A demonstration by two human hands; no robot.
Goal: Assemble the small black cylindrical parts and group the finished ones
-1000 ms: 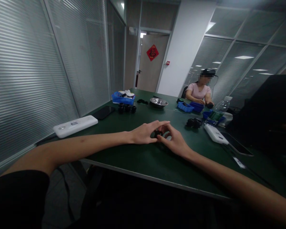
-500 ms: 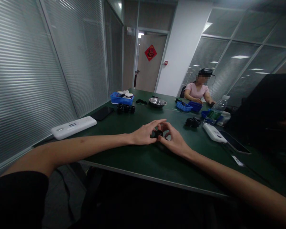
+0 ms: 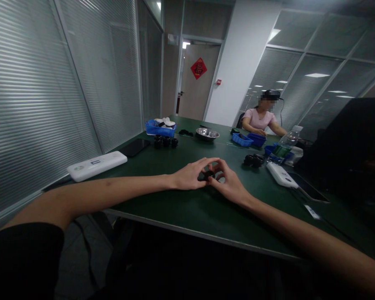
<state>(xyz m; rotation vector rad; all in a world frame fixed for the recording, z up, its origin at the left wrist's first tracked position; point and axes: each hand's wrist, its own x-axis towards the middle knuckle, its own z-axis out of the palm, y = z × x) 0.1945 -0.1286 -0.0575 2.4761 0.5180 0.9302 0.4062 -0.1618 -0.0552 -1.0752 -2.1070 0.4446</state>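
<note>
A small round black part sits between my two hands, just above the green table; its exact kind is too dark to make out. My left hand grips it from the left, thumb below and fingers arched over the top. From the right, my right hand closes on the same part with thumb and curled fingers. The fingertips of both hands meet over it and hide some of it.
Black round parts stand in a group at the left and another at the right. Behind are a blue bin, a metal bowl and a blue basket. A bottle and white power bank lie right. A co-worker sits opposite.
My hands stay around the black part, which looks slightly turned, with small finger shifts. Across the table, the co-worker's arm has reached farther toward the right.
</note>
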